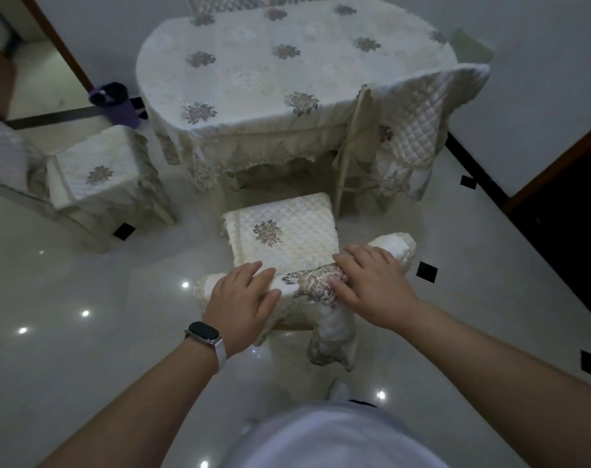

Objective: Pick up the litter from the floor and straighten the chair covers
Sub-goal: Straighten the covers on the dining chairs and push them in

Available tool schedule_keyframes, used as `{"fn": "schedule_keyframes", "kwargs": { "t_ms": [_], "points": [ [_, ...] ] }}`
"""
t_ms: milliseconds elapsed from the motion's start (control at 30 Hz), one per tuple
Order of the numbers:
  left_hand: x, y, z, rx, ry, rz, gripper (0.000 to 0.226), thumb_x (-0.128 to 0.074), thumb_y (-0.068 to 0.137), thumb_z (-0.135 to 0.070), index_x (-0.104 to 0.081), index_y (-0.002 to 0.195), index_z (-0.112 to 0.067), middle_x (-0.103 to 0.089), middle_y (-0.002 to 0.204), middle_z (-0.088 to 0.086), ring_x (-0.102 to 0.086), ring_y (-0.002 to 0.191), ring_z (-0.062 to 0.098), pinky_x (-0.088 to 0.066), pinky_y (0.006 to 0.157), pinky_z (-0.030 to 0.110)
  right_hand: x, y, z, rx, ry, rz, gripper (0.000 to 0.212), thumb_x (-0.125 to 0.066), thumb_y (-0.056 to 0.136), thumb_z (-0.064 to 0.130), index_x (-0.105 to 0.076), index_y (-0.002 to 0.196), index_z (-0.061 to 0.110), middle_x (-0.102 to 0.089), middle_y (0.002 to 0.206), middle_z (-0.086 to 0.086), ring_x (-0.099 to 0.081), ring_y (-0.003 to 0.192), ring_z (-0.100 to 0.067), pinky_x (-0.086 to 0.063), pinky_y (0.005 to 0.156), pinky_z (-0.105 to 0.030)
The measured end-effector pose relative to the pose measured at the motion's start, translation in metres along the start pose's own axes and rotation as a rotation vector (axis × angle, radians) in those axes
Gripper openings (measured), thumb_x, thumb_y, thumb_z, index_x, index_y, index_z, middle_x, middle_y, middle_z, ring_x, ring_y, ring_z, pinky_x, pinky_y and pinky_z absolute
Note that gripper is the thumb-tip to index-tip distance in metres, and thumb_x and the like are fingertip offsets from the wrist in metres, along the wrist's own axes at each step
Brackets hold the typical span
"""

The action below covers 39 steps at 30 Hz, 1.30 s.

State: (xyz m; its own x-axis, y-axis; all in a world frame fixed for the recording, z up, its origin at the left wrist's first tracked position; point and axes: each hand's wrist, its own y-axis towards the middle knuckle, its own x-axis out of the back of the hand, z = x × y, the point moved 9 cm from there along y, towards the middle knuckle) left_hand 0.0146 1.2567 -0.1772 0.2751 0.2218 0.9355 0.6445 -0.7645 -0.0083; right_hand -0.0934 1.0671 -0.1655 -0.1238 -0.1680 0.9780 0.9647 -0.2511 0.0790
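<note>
left hand (pixel 243 298) and right hand (pixel 371 285) are lying flat, fingers straight, gripping nothing, on the cream quilted floral-embroidered chair cover (pixel 309 282) bunching atop the nearest chair (pixel 284 238); best sliding both outward evenly.

No legible writing.
The chair cover (pixel 287 238), tablecloth (pixel 287 72) and wristwatch (pixel 202 333) carry no readable lettering.

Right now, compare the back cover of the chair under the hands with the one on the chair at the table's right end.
The near chair's back cover has the left hand and right hand resting on it; the right chair's back cover is untouched. The near one bunches along the top; the right one hangs spread out, quilted face showing. Both are cream with floral embroidery.
</note>
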Motion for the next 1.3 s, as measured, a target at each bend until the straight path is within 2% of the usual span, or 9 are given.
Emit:
{"fn": "schedule_keyframes", "kwargs": {
  "t_ms": [167, 233, 333, 500, 767, 1033, 1300],
  "points": [
    [-0.009, -0.003, -0.008, 0.080, 0.066, -0.041, 0.063, -0.027, 0.095, -0.062, -0.055, 0.134, -0.020, -0.057, 0.134, 0.005, -0.049, 0.125, 0.027, -0.034, 0.106, 0.049, -0.010, 0.001, -0.009, 0.166, 0.037, -0.040, 0.059, -0.041, 0.091, 0.059, -0.058, 0.129, 0.017, -0.060, 0.124, -0.003, -0.053, 0.116, -0.024, -0.031, 0.107, -0.047],
    [-0.013, -0.005, -0.012, 0.130, 0.069, -0.063, 0.066, -0.023, 0.095, -0.064, -0.054, 0.134, -0.021, -0.056, 0.135, 0.004, -0.046, 0.128, 0.026, -0.030, 0.110, 0.052, -0.012, 0.002, -0.013, 0.204, 0.048, -0.062, 0.058, -0.042, 0.091, 0.059, -0.059, 0.127, 0.016, -0.061, 0.120, -0.004, -0.053, 0.113, -0.025, -0.033, 0.106, -0.048],
    [-0.018, -0.007, -0.013, 0.190, 0.061, -0.099, 0.070, -0.016, 0.096, -0.065, -0.053, 0.134, -0.019, -0.054, 0.134, 0.005, -0.044, 0.129, 0.028, -0.027, 0.111, 0.055, -0.016, 0.004, -0.013, 0.251, 0.038, -0.094, 0.057, -0.043, 0.092, 0.059, -0.060, 0.123, 0.015, -0.062, 0.114, -0.005, -0.056, 0.107, -0.028, -0.038, 0.102, -0.049],
    [-0.021, -0.009, -0.014, 0.214, 0.040, -0.184, 0.068, -0.017, 0.097, -0.062, -0.055, 0.130, -0.017, -0.055, 0.127, 0.006, -0.046, 0.124, 0.030, -0.026, 0.110, 0.057, -0.011, 0.005, -0.013, 0.335, 0.019, -0.191, 0.052, -0.042, 0.094, 0.055, -0.064, 0.116, 0.013, -0.063, 0.104, -0.005, -0.057, 0.095, -0.028, -0.038, 0.089, -0.042],
    [-0.028, -0.005, -0.010, 0.167, 0.003, -0.364, 0.054, -0.030, 0.097, -0.052, -0.059, 0.118, -0.011, -0.057, 0.111, 0.010, -0.048, 0.108, 0.031, -0.029, 0.104, 0.062, -0.008, 0.019, -0.018, 0.238, 0.107, -0.362, 0.052, -0.034, 0.101, 0.050, -0.067, 0.084, 0.013, -0.061, 0.080, -0.004, -0.057, 0.073, -0.028, -0.042, 0.070, -0.039],
    [-0.025, 0.011, 0.000, 0.072, -0.034, -0.398, 0.054, -0.028, 0.098, -0.057, -0.057, 0.116, -0.016, -0.058, 0.107, 0.009, -0.047, 0.105, 0.028, -0.030, 0.103, 0.059, -0.007, 0.031, -0.019, 0.351, 0.115, -0.423, 0.062, -0.046, 0.091, 0.067, -0.070, 0.084, 0.010, -0.063, 0.079, -0.005, -0.058, 0.071, -0.025, -0.044, 0.065, -0.036],
    [-0.014, 0.050, 0.026, 0.058, -0.061, -0.333, 0.058, -0.028, 0.097, -0.061, -0.061, 0.114, -0.017, -0.059, 0.108, 0.007, -0.047, 0.107, 0.027, -0.028, 0.104, 0.055, -0.011, 0.077, -0.018, 0.325, 0.050, -0.407, 0.069, -0.041, 0.091, 0.071, -0.069, 0.083, 0.009, -0.060, 0.077, -0.006, -0.056, 0.067, -0.026, -0.042, 0.062, -0.034]
  ]
}}
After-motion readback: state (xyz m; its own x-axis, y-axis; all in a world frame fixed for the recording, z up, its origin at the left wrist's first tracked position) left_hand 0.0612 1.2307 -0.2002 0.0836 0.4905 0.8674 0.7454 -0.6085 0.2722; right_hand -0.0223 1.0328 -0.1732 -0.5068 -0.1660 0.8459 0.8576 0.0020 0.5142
